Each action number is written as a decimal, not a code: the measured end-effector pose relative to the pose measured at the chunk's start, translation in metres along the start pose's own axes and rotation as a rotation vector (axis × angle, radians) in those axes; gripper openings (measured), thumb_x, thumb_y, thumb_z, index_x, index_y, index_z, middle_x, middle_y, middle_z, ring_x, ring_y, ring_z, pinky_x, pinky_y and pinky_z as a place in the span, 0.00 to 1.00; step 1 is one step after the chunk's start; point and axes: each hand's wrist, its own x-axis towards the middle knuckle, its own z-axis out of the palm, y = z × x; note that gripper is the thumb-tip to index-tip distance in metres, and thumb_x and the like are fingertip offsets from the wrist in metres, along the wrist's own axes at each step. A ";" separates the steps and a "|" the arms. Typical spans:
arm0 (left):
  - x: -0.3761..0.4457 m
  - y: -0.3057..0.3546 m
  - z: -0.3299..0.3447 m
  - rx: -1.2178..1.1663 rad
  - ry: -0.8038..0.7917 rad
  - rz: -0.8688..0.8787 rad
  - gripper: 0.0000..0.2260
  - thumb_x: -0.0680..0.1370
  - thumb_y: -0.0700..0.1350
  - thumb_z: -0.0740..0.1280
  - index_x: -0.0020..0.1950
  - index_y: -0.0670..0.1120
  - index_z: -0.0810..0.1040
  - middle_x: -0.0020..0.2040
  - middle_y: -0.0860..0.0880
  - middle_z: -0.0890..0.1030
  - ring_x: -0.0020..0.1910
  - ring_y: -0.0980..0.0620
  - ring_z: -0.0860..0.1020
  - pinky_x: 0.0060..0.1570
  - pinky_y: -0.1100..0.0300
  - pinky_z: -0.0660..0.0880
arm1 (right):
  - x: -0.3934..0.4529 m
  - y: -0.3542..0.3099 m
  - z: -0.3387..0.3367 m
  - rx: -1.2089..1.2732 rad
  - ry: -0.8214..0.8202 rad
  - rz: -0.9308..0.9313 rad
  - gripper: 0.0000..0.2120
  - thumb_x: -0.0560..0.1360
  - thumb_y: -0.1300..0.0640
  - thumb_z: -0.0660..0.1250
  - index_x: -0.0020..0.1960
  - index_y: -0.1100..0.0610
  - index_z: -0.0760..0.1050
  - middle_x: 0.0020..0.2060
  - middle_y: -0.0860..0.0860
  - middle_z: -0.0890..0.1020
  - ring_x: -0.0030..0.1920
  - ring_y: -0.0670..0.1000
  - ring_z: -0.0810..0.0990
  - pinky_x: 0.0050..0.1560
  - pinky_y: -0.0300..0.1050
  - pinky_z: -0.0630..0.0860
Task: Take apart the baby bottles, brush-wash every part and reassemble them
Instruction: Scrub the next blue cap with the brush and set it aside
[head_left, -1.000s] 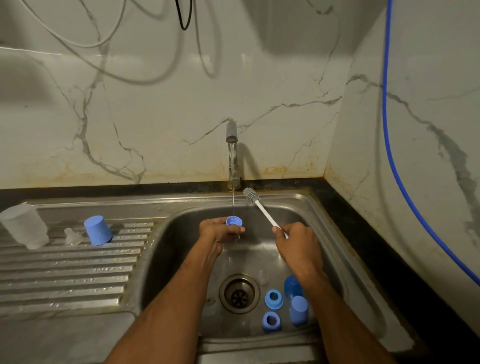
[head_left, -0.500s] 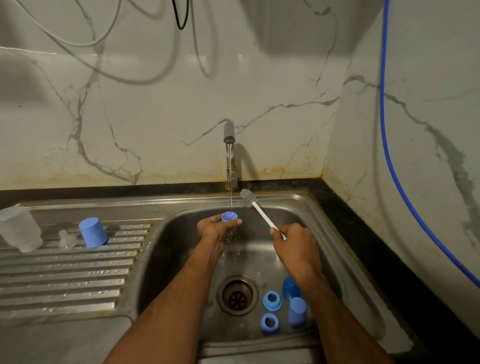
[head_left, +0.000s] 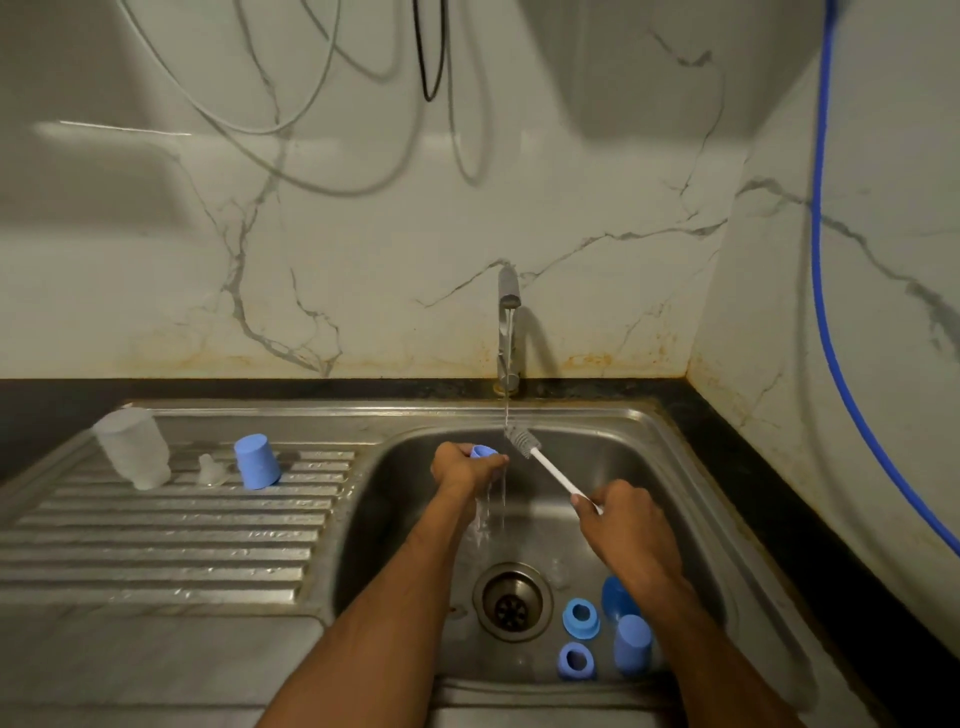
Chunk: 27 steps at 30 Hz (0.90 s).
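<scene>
At the left, a clear bottle (head_left: 132, 447) and blue cap (head_left: 257, 461) are sitting on the drainboard. In the middle, the left hand (head_left: 465, 467) is gripping a blue ring (head_left: 483, 451) by the running water. The right hand (head_left: 626, 525) is gripping the brush (head_left: 545, 462).

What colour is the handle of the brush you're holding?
White, with a grey bristle head; the head view shows the brush in the right hand.

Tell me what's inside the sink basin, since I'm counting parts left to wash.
In the sink basin: two blue rings, a blue cap and a darker blue piece partly hidden by the right forearm, near the drain. Anything under the arms stays unseen.
</scene>
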 end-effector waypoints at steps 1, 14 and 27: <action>-0.002 0.003 -0.002 0.020 -0.003 -0.001 0.12 0.70 0.35 0.78 0.42 0.45 0.76 0.43 0.44 0.82 0.47 0.46 0.84 0.50 0.53 0.83 | -0.002 -0.001 0.000 -0.006 -0.009 -0.010 0.13 0.82 0.45 0.65 0.42 0.50 0.75 0.35 0.47 0.79 0.34 0.43 0.79 0.33 0.36 0.72; -0.016 0.031 -0.116 0.193 0.109 0.325 0.18 0.78 0.44 0.73 0.67 0.46 0.78 0.61 0.45 0.82 0.61 0.46 0.80 0.64 0.48 0.77 | -0.030 -0.066 -0.006 -0.107 -0.009 -0.207 0.15 0.81 0.42 0.64 0.43 0.51 0.79 0.34 0.47 0.80 0.35 0.47 0.79 0.36 0.45 0.77; -0.017 -0.005 -0.214 0.496 0.306 0.333 0.09 0.72 0.38 0.76 0.52 0.41 0.82 0.48 0.47 0.84 0.48 0.52 0.81 0.50 0.61 0.79 | -0.085 -0.147 0.029 -0.021 -0.059 -0.342 0.13 0.82 0.43 0.64 0.47 0.50 0.82 0.34 0.44 0.80 0.35 0.44 0.78 0.31 0.40 0.71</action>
